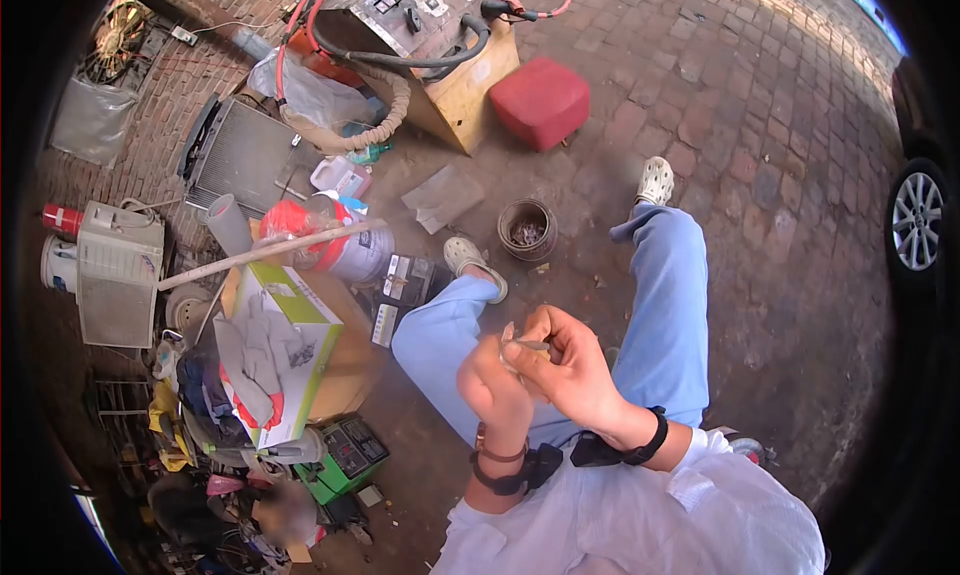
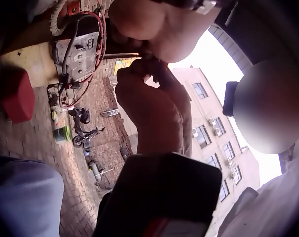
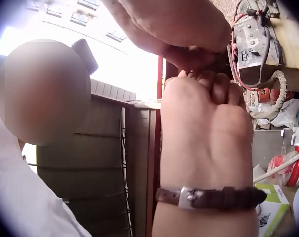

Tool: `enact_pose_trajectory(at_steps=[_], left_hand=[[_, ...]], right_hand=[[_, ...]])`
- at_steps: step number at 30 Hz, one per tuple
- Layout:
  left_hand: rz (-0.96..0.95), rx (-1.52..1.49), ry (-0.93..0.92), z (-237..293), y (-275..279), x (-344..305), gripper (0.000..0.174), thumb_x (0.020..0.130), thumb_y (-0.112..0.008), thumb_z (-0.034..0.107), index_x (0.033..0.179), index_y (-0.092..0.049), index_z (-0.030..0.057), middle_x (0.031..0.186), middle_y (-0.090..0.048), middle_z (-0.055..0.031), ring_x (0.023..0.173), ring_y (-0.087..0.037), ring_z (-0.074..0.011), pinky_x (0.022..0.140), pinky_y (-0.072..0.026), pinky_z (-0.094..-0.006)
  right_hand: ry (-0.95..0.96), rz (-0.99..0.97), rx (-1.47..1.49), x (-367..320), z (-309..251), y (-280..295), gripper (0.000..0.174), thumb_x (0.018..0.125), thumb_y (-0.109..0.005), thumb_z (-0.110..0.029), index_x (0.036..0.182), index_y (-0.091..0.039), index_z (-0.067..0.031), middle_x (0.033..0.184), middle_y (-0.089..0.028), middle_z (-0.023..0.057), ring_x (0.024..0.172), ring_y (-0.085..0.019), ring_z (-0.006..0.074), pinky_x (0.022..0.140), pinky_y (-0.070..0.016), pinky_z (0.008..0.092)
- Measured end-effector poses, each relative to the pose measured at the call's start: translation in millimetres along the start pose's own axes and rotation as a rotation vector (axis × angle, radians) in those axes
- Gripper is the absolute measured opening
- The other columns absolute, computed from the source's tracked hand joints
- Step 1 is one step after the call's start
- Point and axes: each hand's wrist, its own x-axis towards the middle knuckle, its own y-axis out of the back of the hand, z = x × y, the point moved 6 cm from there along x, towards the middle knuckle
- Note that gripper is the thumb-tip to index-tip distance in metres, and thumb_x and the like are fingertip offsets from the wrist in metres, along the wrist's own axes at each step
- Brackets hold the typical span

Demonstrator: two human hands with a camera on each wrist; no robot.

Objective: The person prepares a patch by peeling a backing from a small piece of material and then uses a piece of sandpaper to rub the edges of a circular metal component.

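Note:
In the head view my two hands meet in front of my lap, fingertips together. My right hand (image 1: 572,367) pinches a small greyish, pale-edged piece (image 1: 537,346) between thumb and curled fingers. From the other side my left hand (image 1: 494,380) grips the same piece, its fingers bent against the right fingertips. I cannot tell what kind of thing the piece is, since the fingers cover most of it. The left wrist view shows the right hand (image 2: 152,111) from below. In the right wrist view the left hand (image 3: 204,118), with a brown strap, has its fingers curled inward.
A round pot (image 1: 527,229) with dark bits in it stands between my feet. Beyond it are a red stool (image 1: 541,103) and a control box with cables (image 1: 415,15). Boxes, a radiator (image 1: 243,155), a battery (image 1: 408,280) and a green-cased device (image 1: 345,460) crowd the left.

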Motion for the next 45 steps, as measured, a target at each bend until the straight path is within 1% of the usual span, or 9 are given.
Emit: enact_pose_trajectory(at_steps=[3,9,11,15,23,29,30,33,45], left_hand=[[-0.001,0.007,0.04,-2.5,2.7,-7.3,0.03,0.093,-0.043,0.012,0.064,-0.043,0.0003,0.055,-0.04,-0.0001,0.052,-0.033,-0.0075,0.044,-0.025,-0.0278],[0.015,0.04,0.009,0.0,3.3,-2.6,0.032,0.093,-0.042,0.014,0.065,-0.042,0.0002,0.055,-0.039,0.0004,0.052,-0.033,-0.0077,0.045,-0.0256,-0.028],[-0.008,-0.078,0.186,-7.9,3.4,-6.7,0.032,0.093,-0.043,0.014,0.064,-0.042,0.0005,0.055,-0.04,-0.0002,0.052,-0.033,-0.0081,0.045,-0.0265,-0.0283],[0.062,0.017,0.031,5.5,0.9,-1.1,0.034,0.094,-0.041,0.015,0.062,-0.039,0.0027,0.055,-0.036,0.0023,0.052,-0.031,-0.0068,0.045,-0.022,-0.0268],[0.017,0.061,-0.002,1.2,5.0,2.6,0.036,0.094,-0.039,0.015,0.061,-0.037,0.0024,0.054,-0.035,0.003,0.051,-0.03,-0.0066,0.045,-0.0204,-0.0278],[-0.018,-0.048,0.135,-2.4,3.4,2.6,0.035,0.094,-0.04,0.014,0.062,-0.039,0.0007,0.055,-0.038,0.0027,0.053,-0.03,-0.0056,0.045,-0.021,-0.0272],[-0.019,-0.014,0.085,-0.1,1.8,4.3,0.035,0.094,-0.041,0.014,0.062,-0.039,0.0006,0.055,-0.038,0.003,0.053,-0.031,-0.0054,0.045,-0.0208,-0.027],[-0.048,-0.029,0.136,-4.8,4.0,-3.2,0.034,0.093,-0.042,0.014,0.062,-0.039,0.0002,0.054,-0.037,0.001,0.053,-0.031,-0.0063,0.044,-0.0216,-0.0279],[-0.004,-0.029,0.093,-11.4,5.9,-0.7,0.034,0.094,-0.041,0.014,0.063,-0.041,0.0007,0.058,-0.039,0.0021,0.055,-0.034,-0.0075,0.046,-0.0248,-0.0282]], right_hand=[[-0.074,0.04,0.089,7.7,-7.2,6.1,0.019,0.09,-0.061,-0.002,0.082,-0.044,-0.0058,0.066,-0.052,-0.003,0.054,-0.043,-0.001,0.043,-0.0307,0.0177],[0.086,0.011,0.016,0.2,-1.9,-1.7,0.021,0.092,-0.059,-0.005,0.08,-0.041,-0.007,0.064,-0.045,-0.0027,0.047,-0.036,0.0011,0.04,-0.0275,0.0196],[-0.046,0.047,0.057,9.1,-6.7,4.0,0.022,0.09,-0.06,-0.003,0.08,-0.041,-0.0068,0.064,-0.045,-0.0031,0.047,-0.037,0.0013,0.04,-0.0289,0.0192],[0.013,-0.004,0.031,-5.0,2.2,-3.6,0.021,0.091,-0.059,-0.003,0.081,-0.041,-0.0064,0.064,-0.046,-0.0027,0.046,-0.037,0.0014,0.039,-0.0285,0.0199],[0.083,0.028,-0.022,-4.3,7.1,-1.4,0.022,0.09,-0.059,-0.001,0.081,-0.04,-0.0068,0.065,-0.046,-0.0025,0.046,-0.039,0.0005,0.039,-0.0285,0.0195],[0.049,0.023,-0.033,-0.2,-4.0,-3.0,0.022,0.09,-0.06,-0.002,0.081,-0.04,-0.0064,0.065,-0.048,-0.002,0.047,-0.04,0.0003,0.04,-0.0292,0.0193],[0.038,-0.029,0.063,-1.3,-3.6,-8.7,0.017,0.089,-0.06,0.0,0.084,-0.045,-0.0034,0.076,-0.058,0.0014,0.067,-0.052,0.0018,0.054,-0.0421,0.0186],[0.013,0.046,-0.024,7.4,-9.3,1.3,0.022,0.09,-0.061,-0.002,0.081,-0.041,-0.0065,0.068,-0.05,-0.0019,0.047,-0.041,0.0008,0.04,-0.0304,0.0192],[-0.035,0.009,0.048,1.3,7.8,0.0,0.02,0.092,-0.058,-0.003,0.083,-0.04,-0.0065,0.066,-0.047,-0.0011,0.045,-0.036,0.0027,0.039,-0.0266,0.0213]])
